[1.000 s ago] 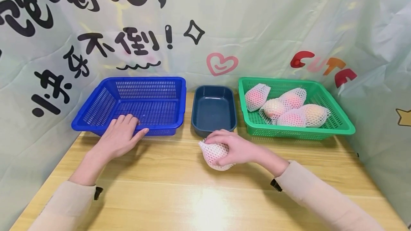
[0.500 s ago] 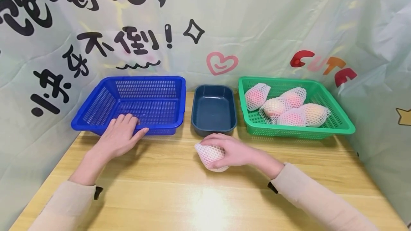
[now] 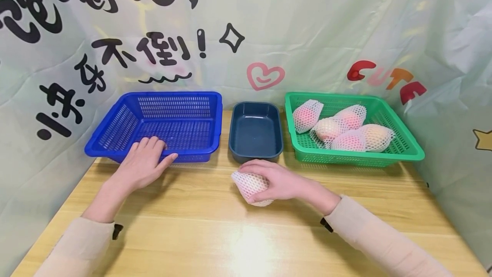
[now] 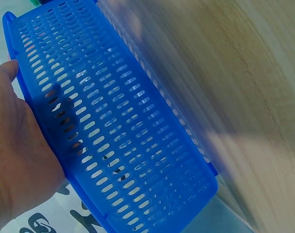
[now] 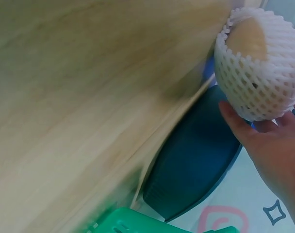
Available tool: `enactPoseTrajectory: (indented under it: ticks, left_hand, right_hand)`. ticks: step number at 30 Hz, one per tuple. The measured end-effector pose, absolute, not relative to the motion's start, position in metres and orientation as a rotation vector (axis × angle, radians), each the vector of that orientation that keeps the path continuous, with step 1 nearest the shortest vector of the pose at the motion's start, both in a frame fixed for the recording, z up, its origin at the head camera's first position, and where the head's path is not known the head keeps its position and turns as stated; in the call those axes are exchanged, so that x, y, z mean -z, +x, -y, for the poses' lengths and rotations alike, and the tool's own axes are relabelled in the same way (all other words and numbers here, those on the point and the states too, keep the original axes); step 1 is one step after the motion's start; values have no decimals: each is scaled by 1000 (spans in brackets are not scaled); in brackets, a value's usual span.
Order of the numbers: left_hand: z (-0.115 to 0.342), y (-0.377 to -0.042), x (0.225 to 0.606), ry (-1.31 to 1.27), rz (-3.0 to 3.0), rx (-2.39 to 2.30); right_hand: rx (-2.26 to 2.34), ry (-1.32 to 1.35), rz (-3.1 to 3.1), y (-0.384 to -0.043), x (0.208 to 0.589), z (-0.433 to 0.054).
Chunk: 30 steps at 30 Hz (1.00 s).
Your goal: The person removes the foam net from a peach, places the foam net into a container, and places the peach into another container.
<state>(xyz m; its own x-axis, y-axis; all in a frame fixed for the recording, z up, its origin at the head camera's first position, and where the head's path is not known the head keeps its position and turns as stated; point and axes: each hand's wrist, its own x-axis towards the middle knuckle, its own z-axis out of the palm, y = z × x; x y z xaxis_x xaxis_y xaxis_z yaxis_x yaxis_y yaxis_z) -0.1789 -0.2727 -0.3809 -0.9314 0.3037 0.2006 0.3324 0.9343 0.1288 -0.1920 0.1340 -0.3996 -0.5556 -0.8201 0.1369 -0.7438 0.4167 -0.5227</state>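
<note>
My left hand hooks its fingers over the near rim of the blue slotted basket, the thumb along the rim. Through the slots in the left wrist view, the fingers show dark behind the wall. In front of the dark blue tray, my right hand holds a roundish fruit in a white foam net, its twisted tip toward the left. The right wrist view shows the fruit's bare yellowish end in the net's opening. Beneath the fruit is the wooden table.
On the right, a green slotted basket holds several pink and yellowish fruits in foam nets. The three containers stand in a row along a printed cloth backdrop. Nothing lies inside the blue basket or the tray.
My right hand has shifted a little left and toward me with the netted fruit over the last second, mostly in the first half. The left hand has stayed on the basket rim.
</note>
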Motion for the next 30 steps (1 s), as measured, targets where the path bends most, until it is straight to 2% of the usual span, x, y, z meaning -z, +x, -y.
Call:
enactPoseTrajectory:
  ticks: [14, 23, 30]
  left_hand:
    - [271, -179, 381, -490, 2914, 242]
    - [272, -179, 380, -488, 2910, 238]
    - [273, -179, 381, -484, 2908, 243]
  right_hand:
    - [915, -1459, -2569, -183, 388, -145]
    - [1142, -1532, -2685, -179, 378, -157]
    - [1416, -1407, -2868, -180, 373, -177]
